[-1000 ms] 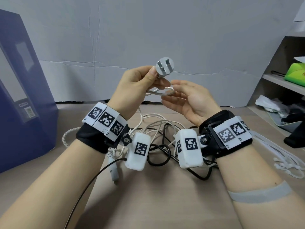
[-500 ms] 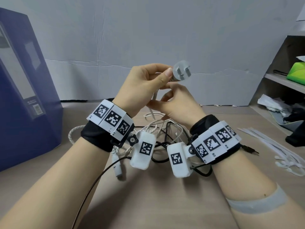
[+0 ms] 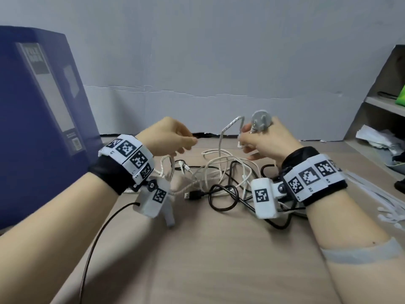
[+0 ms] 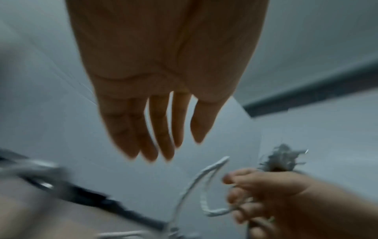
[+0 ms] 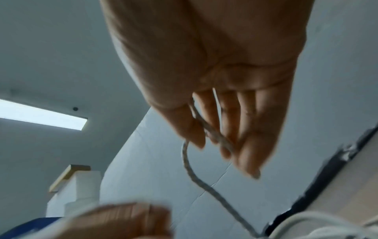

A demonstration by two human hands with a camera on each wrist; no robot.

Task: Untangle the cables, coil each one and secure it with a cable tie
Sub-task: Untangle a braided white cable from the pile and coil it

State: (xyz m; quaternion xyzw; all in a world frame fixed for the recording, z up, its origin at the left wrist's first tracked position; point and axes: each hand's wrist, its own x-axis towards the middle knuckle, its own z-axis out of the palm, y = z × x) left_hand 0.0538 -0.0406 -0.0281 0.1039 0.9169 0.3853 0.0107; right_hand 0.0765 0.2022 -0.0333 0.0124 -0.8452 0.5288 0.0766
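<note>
Blue file box [image 3: 37, 119] stands at left on the table [image 3: 219, 260]; shelf [image 3: 385, 106] at right. Mid-table: cable tangle [image 3: 221, 176], white and black leads interlaced, none coiled. Cable ties [image 3: 377, 200] lie loose at the right edge, well apart from the pile. Left hand [image 3: 168, 137] above the tangle, fingers relaxed, holding nothing. Right hand [image 3: 267, 141] raised, fingers curled round the grey plug [image 3: 260, 123] and its braided cable [image 3: 230, 128], which arcs down into the pile. Risk: pulling the plug upward could cinch the loops tighter or drag the black lead along; a slack grip could drop the plug
</note>
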